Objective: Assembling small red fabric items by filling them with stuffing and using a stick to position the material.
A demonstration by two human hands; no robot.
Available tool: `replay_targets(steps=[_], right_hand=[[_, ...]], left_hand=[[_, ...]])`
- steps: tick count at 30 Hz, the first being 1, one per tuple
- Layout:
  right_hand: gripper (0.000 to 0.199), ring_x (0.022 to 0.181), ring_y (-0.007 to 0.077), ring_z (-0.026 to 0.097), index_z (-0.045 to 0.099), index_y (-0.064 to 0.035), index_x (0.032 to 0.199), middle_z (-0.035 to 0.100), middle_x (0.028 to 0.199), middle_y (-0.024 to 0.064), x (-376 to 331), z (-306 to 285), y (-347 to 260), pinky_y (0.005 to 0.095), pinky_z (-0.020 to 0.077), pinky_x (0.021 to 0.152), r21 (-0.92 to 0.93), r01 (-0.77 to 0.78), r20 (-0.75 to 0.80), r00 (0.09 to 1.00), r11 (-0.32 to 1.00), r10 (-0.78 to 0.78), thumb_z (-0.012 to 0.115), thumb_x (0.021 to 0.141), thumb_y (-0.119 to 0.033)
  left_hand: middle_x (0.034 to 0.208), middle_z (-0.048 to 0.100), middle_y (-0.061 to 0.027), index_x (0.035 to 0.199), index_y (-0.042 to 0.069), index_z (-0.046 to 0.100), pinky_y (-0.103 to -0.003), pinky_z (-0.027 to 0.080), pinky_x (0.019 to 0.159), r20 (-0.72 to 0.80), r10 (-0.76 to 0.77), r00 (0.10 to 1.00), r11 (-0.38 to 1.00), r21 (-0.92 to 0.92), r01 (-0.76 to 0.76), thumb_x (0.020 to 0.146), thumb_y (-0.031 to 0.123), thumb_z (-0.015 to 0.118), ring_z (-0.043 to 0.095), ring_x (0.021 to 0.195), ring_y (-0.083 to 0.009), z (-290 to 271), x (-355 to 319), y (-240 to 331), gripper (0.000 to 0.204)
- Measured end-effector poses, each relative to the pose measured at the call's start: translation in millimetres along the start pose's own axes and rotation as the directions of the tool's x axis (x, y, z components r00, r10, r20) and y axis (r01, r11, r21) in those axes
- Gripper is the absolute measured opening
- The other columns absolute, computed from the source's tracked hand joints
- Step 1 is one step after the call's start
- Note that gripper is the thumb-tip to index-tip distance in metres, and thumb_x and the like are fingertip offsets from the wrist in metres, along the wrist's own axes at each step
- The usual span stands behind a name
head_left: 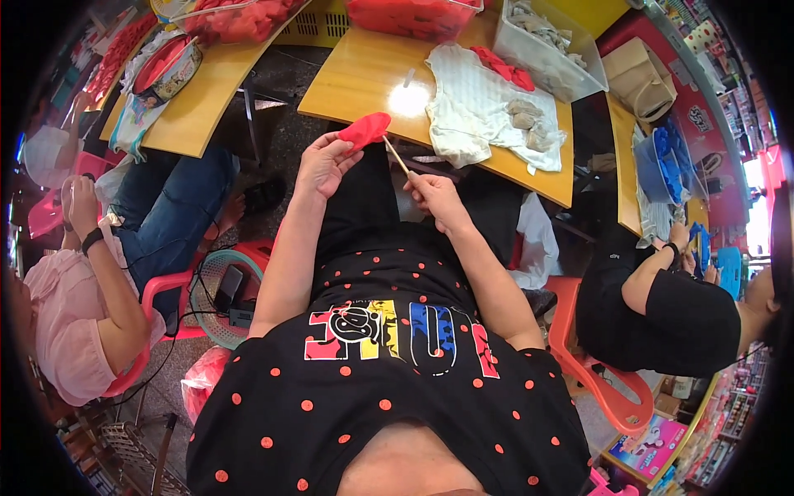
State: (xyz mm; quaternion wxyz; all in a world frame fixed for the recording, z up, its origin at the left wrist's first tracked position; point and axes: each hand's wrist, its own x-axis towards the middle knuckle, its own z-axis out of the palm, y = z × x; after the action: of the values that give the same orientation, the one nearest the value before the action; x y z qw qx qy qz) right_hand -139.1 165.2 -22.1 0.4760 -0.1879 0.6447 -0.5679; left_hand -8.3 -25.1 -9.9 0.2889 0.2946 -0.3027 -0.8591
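My left hand (pixel 325 164) is closed on a small red fabric piece (pixel 366 130), pinched between thumb and fingers over my lap near the table's front edge. My right hand (pixel 438 198) grips a thin wooden stick (pixel 397 155) at its lower end. The stick slants up to the left, and its tip meets the lower right edge of the red piece. Whether the tip goes inside the fabric, I cannot tell. On the table (pixel 356 87) ahead lies a white striped cloth (pixel 463 103), with beige-grey fabric pieces (pixel 529 116) and a red cloth (pixel 503 68) on it.
A bin of red pieces (pixel 413 18) and a clear bin of grey pieces (pixel 552 50) stand at the table's far side. People sit to my left (pixel 91 306) and right (pixel 662 306). A blue tub (pixel 657 169) is at the right. A mesh basket (pixel 217 285) sits beside my left arm.
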Motion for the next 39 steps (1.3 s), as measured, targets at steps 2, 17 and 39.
replay_targets(steps=[2,17,39], right_hand=[[0.031,0.046,0.0041,0.037,0.063,-0.0029,0.078,0.047,0.058,-0.0036,-0.5,4.8,0.1,0.0187,0.0272,0.042,0.028,-0.026,0.048,0.999,0.999,0.024,0.055,0.092,-0.029],[0.034,0.047,0.0068,0.044,0.065,-0.0006,0.075,0.051,0.055,-0.0010,3.8,7.3,7.3,0.0225,0.0343,0.046,-0.251,0.131,-0.019,0.990,0.959,-0.140,0.054,0.091,-0.029],[0.033,0.048,0.0032,0.039,0.064,-0.0024,0.072,0.045,0.054,-0.0049,-15.5,9.1,-13.8,0.0202,0.0284,0.044,-0.150,0.247,0.042,0.969,0.957,-0.244,0.056,0.092,-0.027]], left_hand=[[0.096,0.063,-0.0106,0.101,0.003,0.056,-0.038,0.055,0.079,0.043,-0.013,0.999,0.998,0.055,0.011,0.079,-0.001,0.060,0.065,0.085,-0.0218,4.4,-3.4,-4.4,0.023],[0.094,0.067,-0.0061,0.110,0.006,0.061,-0.030,0.053,0.074,0.030,-0.138,0.990,0.918,0.379,0.117,0.089,0.024,0.061,0.065,0.085,-0.0150,4.0,-4.1,-4.6,0.028],[0.101,0.063,-0.0001,0.118,0.007,0.061,-0.018,0.039,0.060,0.187,0.039,0.982,0.891,0.438,-0.118,0.089,0.024,0.061,0.053,0.083,-0.0037,11.6,-18.9,38.0,0.033]])
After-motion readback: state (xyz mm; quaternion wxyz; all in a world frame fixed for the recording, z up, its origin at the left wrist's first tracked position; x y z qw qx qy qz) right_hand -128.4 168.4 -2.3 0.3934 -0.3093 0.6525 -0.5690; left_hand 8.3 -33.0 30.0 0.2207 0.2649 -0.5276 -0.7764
